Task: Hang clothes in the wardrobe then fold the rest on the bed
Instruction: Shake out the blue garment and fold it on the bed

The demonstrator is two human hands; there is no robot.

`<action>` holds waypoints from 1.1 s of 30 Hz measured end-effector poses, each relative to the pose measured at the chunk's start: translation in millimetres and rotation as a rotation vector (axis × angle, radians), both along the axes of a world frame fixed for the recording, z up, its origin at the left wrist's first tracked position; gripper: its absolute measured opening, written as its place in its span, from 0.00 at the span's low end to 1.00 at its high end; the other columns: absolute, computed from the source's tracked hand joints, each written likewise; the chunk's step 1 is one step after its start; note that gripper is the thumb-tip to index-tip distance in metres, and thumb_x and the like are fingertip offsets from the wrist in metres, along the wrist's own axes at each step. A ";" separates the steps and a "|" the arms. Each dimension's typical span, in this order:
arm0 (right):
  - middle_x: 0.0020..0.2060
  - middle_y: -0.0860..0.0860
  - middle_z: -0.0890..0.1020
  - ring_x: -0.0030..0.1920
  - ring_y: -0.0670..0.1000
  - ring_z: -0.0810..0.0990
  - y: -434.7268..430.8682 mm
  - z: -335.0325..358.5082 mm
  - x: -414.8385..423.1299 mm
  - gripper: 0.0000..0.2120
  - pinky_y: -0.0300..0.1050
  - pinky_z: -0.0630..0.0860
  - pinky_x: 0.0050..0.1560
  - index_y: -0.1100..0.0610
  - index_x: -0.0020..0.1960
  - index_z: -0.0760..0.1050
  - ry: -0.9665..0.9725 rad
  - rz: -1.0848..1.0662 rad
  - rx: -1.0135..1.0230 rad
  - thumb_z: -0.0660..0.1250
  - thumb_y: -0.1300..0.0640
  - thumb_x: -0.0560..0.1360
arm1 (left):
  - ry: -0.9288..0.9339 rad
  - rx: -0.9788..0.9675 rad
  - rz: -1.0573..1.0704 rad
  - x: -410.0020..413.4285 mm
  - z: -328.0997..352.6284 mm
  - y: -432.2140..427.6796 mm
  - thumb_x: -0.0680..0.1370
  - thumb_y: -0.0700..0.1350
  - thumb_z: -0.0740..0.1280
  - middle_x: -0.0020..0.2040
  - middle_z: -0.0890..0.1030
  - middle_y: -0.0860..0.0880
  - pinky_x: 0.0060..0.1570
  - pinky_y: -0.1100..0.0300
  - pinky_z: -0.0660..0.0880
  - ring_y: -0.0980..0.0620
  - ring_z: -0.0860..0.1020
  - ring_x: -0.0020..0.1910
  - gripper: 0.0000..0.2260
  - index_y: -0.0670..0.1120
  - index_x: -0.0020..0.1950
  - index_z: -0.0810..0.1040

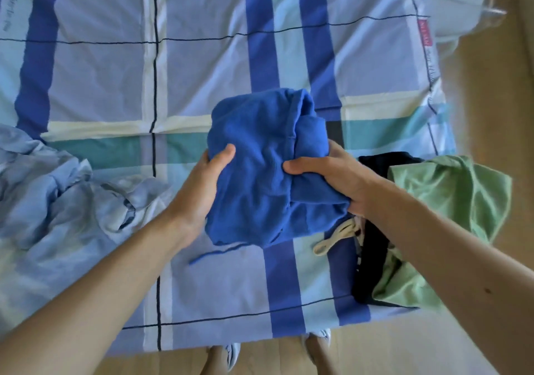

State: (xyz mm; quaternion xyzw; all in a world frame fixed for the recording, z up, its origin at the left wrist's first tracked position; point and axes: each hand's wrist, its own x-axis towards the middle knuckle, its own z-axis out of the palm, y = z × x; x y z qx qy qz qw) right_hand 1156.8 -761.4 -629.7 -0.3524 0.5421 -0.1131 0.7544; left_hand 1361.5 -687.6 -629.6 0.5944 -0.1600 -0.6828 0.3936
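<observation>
- Head view looks down on the bed (95,71), spread with a cover checked in blue, white and teal that fills most of the frame; wooden floor shows past its near and right edges
- pale blue crumpled garment (55,198) lies heaped at the bed's left edge, partly spilling toward the near side
- blue garment (260,166), a thick bundle folded over on itself, is held up above the middle of the bed, toward the near edge; a thin blue cord (213,254) trails from its underside onto the cover
- light green garment (450,198) lies loose at the bed's near right corner, draped over the right edge
- dark garment (372,264) sits just beside and partly under the green one, with a cream drawstring (335,236) poking out toward the bundle
- right hand (332,178) clamps the bundle's right side, thumb pressed over the top, fingers curled beneath
- left hand (202,189) cups the bundle's left side, thumb on top of the cloth, fingers hidden under it
- two feet in light shoes (231,354) stand on the floor at the bed's near edge
</observation>
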 end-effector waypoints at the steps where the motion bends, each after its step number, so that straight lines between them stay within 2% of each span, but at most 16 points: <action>1: 0.53 0.56 0.86 0.53 0.58 0.86 5.0 19.5 -21.9 0.25 0.55 0.82 0.55 0.59 0.61 0.78 -0.001 -0.023 -0.012 0.78 0.61 0.66 | 0.055 0.005 0.009 -15.5 15.8 2.9 0.83 0.55 0.59 0.63 0.83 0.51 0.59 0.54 0.77 0.52 0.81 0.62 0.19 0.49 0.71 0.74; 4: 0.52 0.56 0.86 0.52 0.57 0.86 19.1 73.6 -95.1 0.23 0.52 0.83 0.53 0.59 0.59 0.79 0.021 -0.079 -0.050 0.76 0.63 0.64 | 0.063 -0.052 -0.027 -79.2 56.9 12.2 0.84 0.50 0.57 0.61 0.84 0.55 0.56 0.61 0.79 0.57 0.81 0.61 0.14 0.54 0.68 0.75; 6: 0.53 0.56 0.86 0.53 0.57 0.86 25.1 99.8 -148.6 0.25 0.53 0.83 0.52 0.57 0.60 0.78 0.066 -0.067 -0.080 0.78 0.64 0.64 | -0.014 -0.103 -0.101 -130.9 71.0 19.2 0.83 0.44 0.62 0.58 0.84 0.56 0.55 0.64 0.77 0.60 0.81 0.58 0.11 0.53 0.64 0.73; 9: 0.54 0.55 0.86 0.54 0.58 0.85 32.3 112.8 -223.1 0.30 0.51 0.83 0.49 0.54 0.60 0.79 0.159 -0.057 -0.075 0.82 0.53 0.59 | -0.095 -0.133 -0.238 -204.1 71.2 29.0 0.76 0.42 0.73 0.55 0.81 0.60 0.52 0.69 0.76 0.65 0.80 0.55 0.21 0.53 0.63 0.67; 11: 0.55 0.55 0.86 0.55 0.58 0.85 37.8 105.6 -265.1 0.37 0.55 0.82 0.54 0.52 0.59 0.80 0.221 -0.071 -0.063 0.85 0.45 0.53 | -0.165 -0.132 -0.327 -250.3 57.9 31.8 0.74 0.45 0.76 0.57 0.79 0.60 0.51 0.72 0.74 0.65 0.79 0.55 0.26 0.56 0.62 0.63; 14: 0.55 0.51 0.85 0.55 0.52 0.85 45.9 63.4 -286.5 0.33 0.57 0.79 0.61 0.51 0.63 0.76 0.414 -0.071 -0.160 0.83 0.49 0.62 | -0.345 -0.087 -0.354 -274.5 20.1 29.6 0.72 0.45 0.77 0.60 0.77 0.55 0.44 0.78 0.69 0.61 0.77 0.52 0.27 0.52 0.60 0.62; 16: 0.54 0.46 0.83 0.53 0.43 0.82 57.8 28.5 -293.5 0.32 0.53 0.78 0.61 0.48 0.67 0.73 0.637 -0.081 -0.302 0.82 0.53 0.66 | -0.420 0.005 -0.375 -287.3 -1.2 29.8 0.72 0.48 0.77 0.60 0.76 0.53 0.43 0.73 0.68 0.53 0.77 0.56 0.27 0.51 0.61 0.62; 18: 0.54 0.42 0.82 0.51 0.36 0.79 71.2 0.9 -293.2 0.32 0.51 0.78 0.60 0.48 0.67 0.72 0.703 -0.140 -0.368 0.80 0.54 0.67 | -0.506 0.031 -0.347 -293.0 -9.6 31.3 0.75 0.51 0.73 0.61 0.76 0.51 0.48 0.62 0.70 0.49 0.77 0.60 0.23 0.49 0.63 0.65; 20: 0.55 0.39 0.80 0.51 0.32 0.78 76.9 -10.3 -290.9 0.32 0.48 0.77 0.59 0.47 0.69 0.71 0.676 -0.173 -0.424 0.79 0.54 0.68 | -0.754 -0.123 -0.293 -291.9 -4.6 28.4 0.78 0.52 0.68 0.62 0.74 0.48 0.55 0.56 0.69 0.45 0.74 0.60 0.19 0.46 0.65 0.68; 22: 0.61 0.41 0.75 0.55 0.36 0.74 76.3 -10.3 -290.0 0.40 0.42 0.72 0.61 0.47 0.75 0.63 0.723 -0.173 -0.484 0.79 0.52 0.69 | -1.062 -0.452 -0.305 -288.9 2.9 19.9 0.77 0.46 0.66 0.62 0.72 0.44 0.59 0.52 0.69 0.43 0.71 0.60 0.19 0.43 0.67 0.70; 23: 0.64 0.43 0.71 0.58 0.37 0.70 76.3 -8.0 -289.3 0.44 0.42 0.68 0.63 0.48 0.78 0.59 0.792 -0.180 -0.537 0.79 0.50 0.69 | -1.132 -0.611 -0.361 -288.7 6.2 13.3 0.76 0.42 0.66 0.63 0.72 0.44 0.61 0.51 0.69 0.42 0.71 0.61 0.20 0.42 0.67 0.71; 25: 0.69 0.47 0.66 0.62 0.39 0.65 81.3 1.4 -284.2 0.44 0.46 0.64 0.69 0.51 0.78 0.57 0.942 -0.231 -0.715 0.77 0.50 0.70 | -1.160 -0.854 -0.575 -290.9 5.8 -2.9 0.74 0.39 0.67 0.67 0.72 0.44 0.64 0.49 0.69 0.42 0.71 0.64 0.22 0.44 0.68 0.73; 27: 0.71 0.52 0.65 0.69 0.49 0.65 91.4 10.0 -272.9 0.39 0.51 0.63 0.73 0.54 0.76 0.62 0.988 -0.251 -0.900 0.75 0.53 0.70 | -1.165 -0.964 -0.900 -292.8 -4.6 -15.2 0.73 0.46 0.70 0.74 0.69 0.44 0.69 0.45 0.67 0.41 0.67 0.73 0.28 0.46 0.73 0.71; 29: 0.74 0.53 0.64 0.73 0.54 0.64 105.6 3.1 -265.8 0.37 0.55 0.61 0.74 0.55 0.76 0.64 0.946 -0.143 -0.968 0.74 0.52 0.70 | -1.172 -0.920 -1.254 -289.7 -22.1 -19.3 0.71 0.60 0.71 0.81 0.58 0.43 0.77 0.42 0.56 0.41 0.53 0.81 0.41 0.50 0.80 0.62; 30: 0.76 0.53 0.61 0.77 0.55 0.60 114.0 -7.4 -266.7 0.39 0.58 0.59 0.75 0.54 0.77 0.62 0.946 -0.035 -0.948 0.73 0.47 0.71 | -1.187 -0.872 -1.386 -285.5 -31.9 -18.3 0.68 0.67 0.71 0.83 0.51 0.43 0.79 0.42 0.49 0.42 0.45 0.82 0.48 0.52 0.82 0.55; 33: 0.82 0.51 0.45 0.81 0.53 0.42 140.4 -43.8 -277.6 0.48 0.66 0.48 0.77 0.45 0.82 0.46 0.986 0.238 -0.715 0.60 0.27 0.70 | -1.310 -0.813 -1.582 -276.8 -51.9 -11.5 0.61 0.76 0.69 0.81 0.35 0.43 0.78 0.39 0.37 0.40 0.32 0.79 0.62 0.54 0.82 0.37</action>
